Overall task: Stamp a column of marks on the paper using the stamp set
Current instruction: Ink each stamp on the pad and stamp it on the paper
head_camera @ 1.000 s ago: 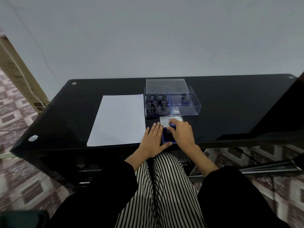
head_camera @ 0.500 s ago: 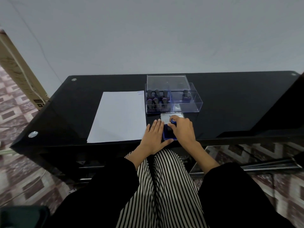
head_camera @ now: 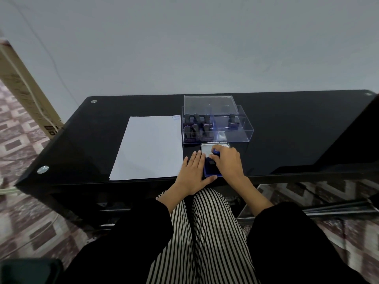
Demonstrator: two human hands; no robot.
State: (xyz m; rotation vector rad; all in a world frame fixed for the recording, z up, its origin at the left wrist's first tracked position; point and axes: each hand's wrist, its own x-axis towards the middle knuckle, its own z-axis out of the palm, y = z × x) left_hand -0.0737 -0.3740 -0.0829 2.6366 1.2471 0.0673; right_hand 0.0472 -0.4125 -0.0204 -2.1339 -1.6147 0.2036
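Fingers [head_camera: 223, 149] of the right hand [head_camera: 230, 167] curl round a small blue stamp [head_camera: 215, 152], over the open ink pad [head_camera: 208, 172] at the table's [head_camera: 297, 130] front edge. The left hand [head_camera: 191, 175] lies flat just beside the pad, fingers [head_camera: 197, 160] straight and close together, thumb touching it. The paper [head_camera: 149, 148] sits to the left, with faint blue marks at its far right corner. The clear box [head_camera: 235, 132] of stamps [head_camera: 196, 128] stands behind the pad.

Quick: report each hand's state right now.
Left hand: open, fingers straight, flat on the table beside the ink pad.
Right hand: closed, holding a stamp at the ink pad.
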